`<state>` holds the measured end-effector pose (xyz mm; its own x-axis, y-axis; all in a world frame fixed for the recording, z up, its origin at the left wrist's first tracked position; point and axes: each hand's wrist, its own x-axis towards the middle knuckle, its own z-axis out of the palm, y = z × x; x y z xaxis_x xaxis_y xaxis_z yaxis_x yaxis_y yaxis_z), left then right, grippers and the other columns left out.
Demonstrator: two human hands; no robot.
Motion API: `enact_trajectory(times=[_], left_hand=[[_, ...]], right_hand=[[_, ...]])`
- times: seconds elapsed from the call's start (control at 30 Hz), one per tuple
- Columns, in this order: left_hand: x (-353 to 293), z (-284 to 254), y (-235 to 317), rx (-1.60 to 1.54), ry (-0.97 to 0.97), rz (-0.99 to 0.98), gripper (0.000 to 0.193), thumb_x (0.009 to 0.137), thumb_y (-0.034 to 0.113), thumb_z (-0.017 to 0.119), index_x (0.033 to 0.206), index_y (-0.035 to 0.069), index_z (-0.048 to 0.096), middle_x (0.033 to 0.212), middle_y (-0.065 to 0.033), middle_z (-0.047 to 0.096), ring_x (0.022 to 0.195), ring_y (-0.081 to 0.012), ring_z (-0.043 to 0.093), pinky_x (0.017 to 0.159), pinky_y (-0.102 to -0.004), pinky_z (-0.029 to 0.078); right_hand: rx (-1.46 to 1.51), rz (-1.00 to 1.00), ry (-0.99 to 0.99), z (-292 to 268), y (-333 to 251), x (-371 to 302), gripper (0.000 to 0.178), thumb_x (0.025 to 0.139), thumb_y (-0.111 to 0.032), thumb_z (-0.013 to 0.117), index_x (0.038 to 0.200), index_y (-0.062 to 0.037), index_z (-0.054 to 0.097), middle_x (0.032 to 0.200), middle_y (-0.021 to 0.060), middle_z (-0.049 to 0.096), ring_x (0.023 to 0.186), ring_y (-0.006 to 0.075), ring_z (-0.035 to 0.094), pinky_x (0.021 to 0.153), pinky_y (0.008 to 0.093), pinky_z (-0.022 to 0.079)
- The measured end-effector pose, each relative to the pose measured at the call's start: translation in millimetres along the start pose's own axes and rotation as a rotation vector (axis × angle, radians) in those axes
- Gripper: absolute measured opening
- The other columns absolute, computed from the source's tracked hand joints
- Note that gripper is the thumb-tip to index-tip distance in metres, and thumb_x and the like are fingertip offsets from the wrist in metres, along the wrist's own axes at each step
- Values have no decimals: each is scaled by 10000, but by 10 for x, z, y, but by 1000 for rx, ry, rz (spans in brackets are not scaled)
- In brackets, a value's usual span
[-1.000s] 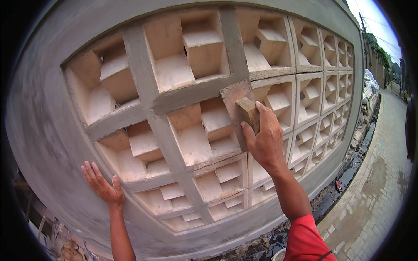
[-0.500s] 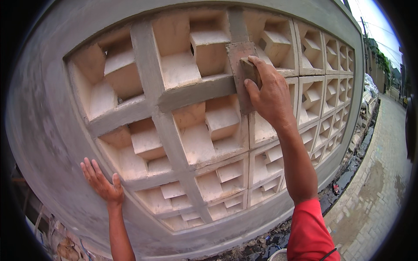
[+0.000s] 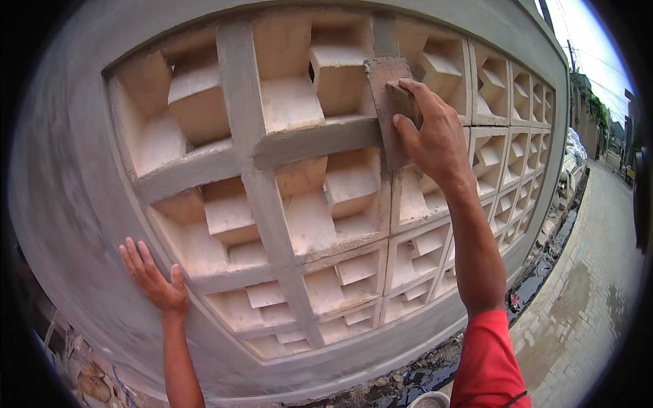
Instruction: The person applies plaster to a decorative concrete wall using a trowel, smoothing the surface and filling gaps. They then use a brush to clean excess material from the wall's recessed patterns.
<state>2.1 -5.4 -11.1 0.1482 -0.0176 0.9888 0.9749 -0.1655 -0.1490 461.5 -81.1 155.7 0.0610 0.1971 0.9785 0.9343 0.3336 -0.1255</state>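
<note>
My right hand [image 3: 435, 136] grips the wooden handle of a flat plastering trowel [image 3: 383, 88]. The trowel's worn, mortar-stained plate stands nearly upright against a wall of pale openwork vent blocks [image 3: 292, 105], over the joint between two of them. A darker grey mortar band [image 3: 316, 141] ends at the plate's left edge. Lower on the left, my left hand [image 3: 155, 280] has its fingers stretched out and lies against the smooth grey plaster beside the block panel, holding nothing. The plate hides part of the joint behind it.
Grey plaster [image 3: 64, 224] frames the block panel. Along the wall's foot runs a dark, wet gutter [image 3: 435, 374] with rubble. The rim of a bucket [image 3: 430, 400] shows at the bottom edge. A paved lane [image 3: 564, 326] stretches away on the right, with white sacks [image 3: 575, 146] beside the wall.
The whole view has shifted slightly, and more of the bucket shows. Against the wall, the trowel and my right hand stay almost where they were. My left hand remains spread on the plaster.
</note>
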Motion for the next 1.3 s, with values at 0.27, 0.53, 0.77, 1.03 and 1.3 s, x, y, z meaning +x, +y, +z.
enact_trajectory(times=[0.27, 0.53, 0.77, 1.03, 1.3], left_hand=[[4, -11, -25, -14, 19, 10, 645, 992, 419, 400, 1507, 40, 318, 1575, -172, 283, 1465, -397, 221, 1176, -530, 199], [-4, 24, -36, -45, 29, 4, 649, 990, 431, 406, 1502, 41, 329, 1567, -174, 301, 1462, -397, 231, 1173, -526, 205], [-45, 19, -53, -27, 10, -9, 632, 983, 404, 423, 1498, 49, 340, 1569, -161, 301, 1464, -381, 232, 1185, -526, 200], [-11, 3, -80, -46, 54, 5, 630, 979, 403, 440, 1497, 56, 346, 1571, -153, 302, 1471, -370, 224, 1188, -524, 200], [-41, -4, -105, -24, 40, -2, 632, 975, 411, 449, 1497, 69, 353, 1567, -139, 314, 1469, -357, 235, 1190, -520, 208]], right_hand=[[-35, 71, -220, -95, 84, -1111, 505, 797, -89, 687, 1286, -66, 563, 1034, 187, 645, 930, 362, 648, 815, 434, 511], [-294, -3, -48, -104, -89, 225, 534, 785, -148, 637, 1314, -111, 578, 1021, 210, 640, 965, 383, 645, 875, 454, 502], [-329, 134, -292, 41, -61, -435, 609, 770, -149, 622, 1376, -147, 564, 915, 194, 606, 880, 361, 639, 851, 460, 495], [-206, 30, -135, -129, -119, 25, 583, 761, -143, 608, 1344, -147, 595, 967, 208, 642, 885, 353, 653, 851, 445, 498], [-263, 39, -302, 66, -62, -443, 586, 760, -134, 642, 1344, -132, 594, 875, 201, 625, 821, 349, 634, 810, 444, 489]])
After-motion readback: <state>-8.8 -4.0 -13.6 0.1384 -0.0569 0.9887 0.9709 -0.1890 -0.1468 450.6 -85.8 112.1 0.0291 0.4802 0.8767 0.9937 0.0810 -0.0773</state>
